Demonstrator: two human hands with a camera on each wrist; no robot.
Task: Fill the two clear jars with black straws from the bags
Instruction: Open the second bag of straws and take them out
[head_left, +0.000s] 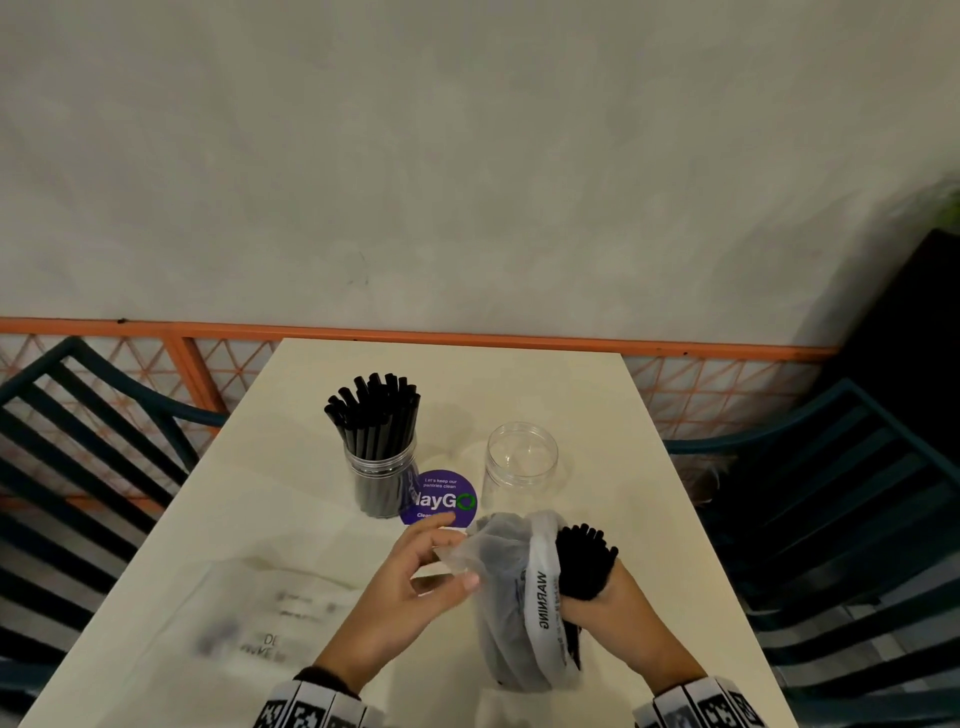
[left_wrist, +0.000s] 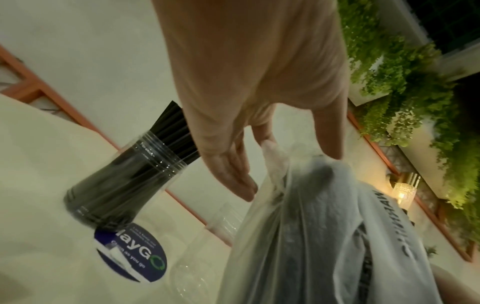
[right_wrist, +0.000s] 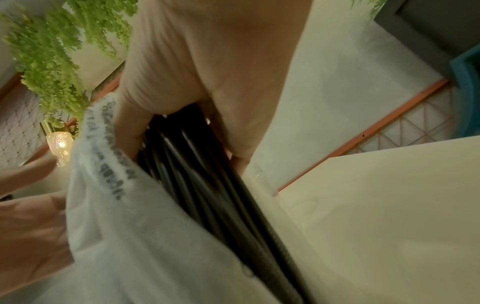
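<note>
One clear jar stands packed with black straws at the table's middle left. The second clear jar stands without straws to its right. My right hand grips a bundle of black straws whose tops stick out of a translucent plastic bag printed WARNING. My left hand pinches the bag's upper edge between thumb and fingers. The straws' lower ends are hidden inside the bag.
A round purple sticker lies on the cream table between the jars. A flat clear bag lies at the near left. Dark slatted chairs flank the table; an orange rail runs behind.
</note>
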